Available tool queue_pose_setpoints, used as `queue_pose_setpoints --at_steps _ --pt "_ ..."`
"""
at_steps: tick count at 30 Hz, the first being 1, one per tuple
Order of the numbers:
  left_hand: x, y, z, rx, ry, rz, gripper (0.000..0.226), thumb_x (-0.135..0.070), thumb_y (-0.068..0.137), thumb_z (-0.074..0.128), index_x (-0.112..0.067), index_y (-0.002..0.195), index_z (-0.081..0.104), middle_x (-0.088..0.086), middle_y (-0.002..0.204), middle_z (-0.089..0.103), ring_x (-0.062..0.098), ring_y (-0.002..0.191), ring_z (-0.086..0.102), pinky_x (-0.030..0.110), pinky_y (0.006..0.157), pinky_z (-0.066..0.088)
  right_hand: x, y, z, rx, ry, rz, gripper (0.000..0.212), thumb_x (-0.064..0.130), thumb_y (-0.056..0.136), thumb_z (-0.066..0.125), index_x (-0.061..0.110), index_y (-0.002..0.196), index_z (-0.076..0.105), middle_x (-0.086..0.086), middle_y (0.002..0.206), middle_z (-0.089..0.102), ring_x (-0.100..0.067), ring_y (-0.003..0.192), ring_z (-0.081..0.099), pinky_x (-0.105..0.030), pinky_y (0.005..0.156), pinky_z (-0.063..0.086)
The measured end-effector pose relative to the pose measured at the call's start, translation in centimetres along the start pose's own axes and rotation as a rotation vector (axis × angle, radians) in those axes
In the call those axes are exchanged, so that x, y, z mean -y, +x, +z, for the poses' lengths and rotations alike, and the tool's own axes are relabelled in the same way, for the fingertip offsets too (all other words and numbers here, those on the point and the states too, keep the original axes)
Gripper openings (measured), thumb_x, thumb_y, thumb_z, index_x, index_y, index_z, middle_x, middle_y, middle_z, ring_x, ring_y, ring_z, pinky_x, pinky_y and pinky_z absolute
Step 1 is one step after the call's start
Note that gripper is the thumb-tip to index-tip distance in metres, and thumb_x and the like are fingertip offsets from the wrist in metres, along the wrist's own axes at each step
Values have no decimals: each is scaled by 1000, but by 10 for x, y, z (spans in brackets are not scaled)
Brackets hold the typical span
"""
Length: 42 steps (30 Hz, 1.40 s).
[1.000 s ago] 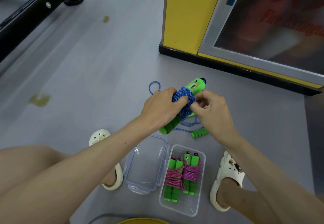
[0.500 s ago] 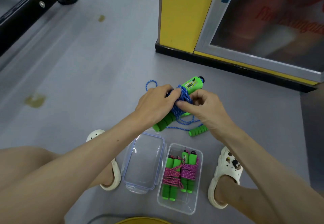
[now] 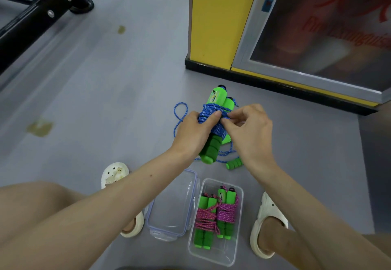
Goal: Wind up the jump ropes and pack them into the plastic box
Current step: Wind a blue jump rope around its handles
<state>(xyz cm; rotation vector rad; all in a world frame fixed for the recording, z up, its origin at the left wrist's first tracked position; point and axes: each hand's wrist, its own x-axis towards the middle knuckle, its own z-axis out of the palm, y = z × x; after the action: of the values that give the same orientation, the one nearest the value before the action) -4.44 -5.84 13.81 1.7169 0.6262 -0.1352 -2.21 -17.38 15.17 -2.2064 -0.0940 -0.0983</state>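
Observation:
My left hand (image 3: 193, 134) grips a jump rope bundle (image 3: 213, 119): two green handles bound by blue cord. My right hand (image 3: 247, 134) pinches the blue cord at the bundle's right side. A loose loop of blue cord (image 3: 179, 113) trails left onto the floor. Another green-handled blue rope (image 3: 233, 164) lies on the floor under my hands, mostly hidden. The clear plastic box (image 3: 218, 255) stands between my feet and holds two wound pink-cord ropes (image 3: 215, 217) with green handles.
The box's clear lid (image 3: 171, 206) lies just left of the box. My white clogs (image 3: 114, 174) (image 3: 266, 225) flank them. A yellow cabinet (image 3: 213, 22) with a glass door stands ahead on the right, and a black metal frame (image 3: 40, 14) runs across the upper left.
The bundle has turned more upright in my left hand, and both handles now stick out above the blue wraps. My right hand moved to pinch the cord at the bundle's right side.

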Motion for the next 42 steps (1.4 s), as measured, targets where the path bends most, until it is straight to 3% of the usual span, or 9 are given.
queue_pose_setpoints --at_steps 6,10,14,16,22,29,34,40,42 --pt "-4 3 4 -45 -33 -44 44 -53 85 59 -11 95 63 5 89 70 24 86 67 47 84 53 -3 -4 6 -10 -1 44 12 14 81 71 13 75 61 -2 82 60 -16 76 58 -24 73 45" --pt "-6 7 2 -53 -164 -146 39 -48 88 59 -11 97 68 7 93 72 25 86 68 44 83 55 -6 -2 4 29 164 136 17 10 81 72 16 72 59 4 86 64 -13 86 63 -21 81 48" --pt "-13 3 -5 7 -443 -325 36 -39 93 57 -5 103 66 10 85 70 18 57 66 22 44 47 -6 -3 3 64 327 153 22 1 81 69 14 68 57 -1 98 65 -14 95 64 -17 83 49" --pt "-16 0 -7 29 -534 -356 35 -37 94 57 -5 103 65 8 77 69 15 46 64 20 36 44 -5 -2 1 74 383 163 22 0 81 68 13 67 58 0 99 65 -13 96 63 -17 84 48" --pt "-14 5 -4 -34 -260 -112 36 -44 92 56 -10 102 64 4 90 70 17 74 66 28 63 52 -1 1 1 146 439 322 18 32 86 66 16 77 66 -6 89 70 -15 86 65 -29 83 53" --pt "-5 6 -2 -68 -213 -129 38 -44 92 56 -8 101 65 8 96 71 26 88 69 43 84 55 -7 -2 2 329 370 214 21 10 92 58 14 72 56 -13 88 65 -17 77 64 -38 83 57" --pt "-6 9 -3 -67 -200 -146 43 -47 91 56 -7 105 64 9 98 71 27 90 68 44 85 55 -13 -2 9 304 333 190 19 19 89 63 17 70 57 -10 94 66 -25 87 67 -47 84 54" --pt "-7 3 5 21 -203 -119 38 -49 91 55 -14 103 65 6 98 72 25 90 69 45 86 55 -8 0 4 228 919 733 40 39 90 57 0 100 62 -16 95 66 -22 84 67 -37 74 59" --pt "-9 -2 7 46 -180 -72 39 -50 92 54 -15 104 65 4 101 71 23 94 68 46 90 53 -7 2 -2 223 986 781 41 37 89 60 0 106 58 -16 99 67 -22 84 67 -35 68 59"
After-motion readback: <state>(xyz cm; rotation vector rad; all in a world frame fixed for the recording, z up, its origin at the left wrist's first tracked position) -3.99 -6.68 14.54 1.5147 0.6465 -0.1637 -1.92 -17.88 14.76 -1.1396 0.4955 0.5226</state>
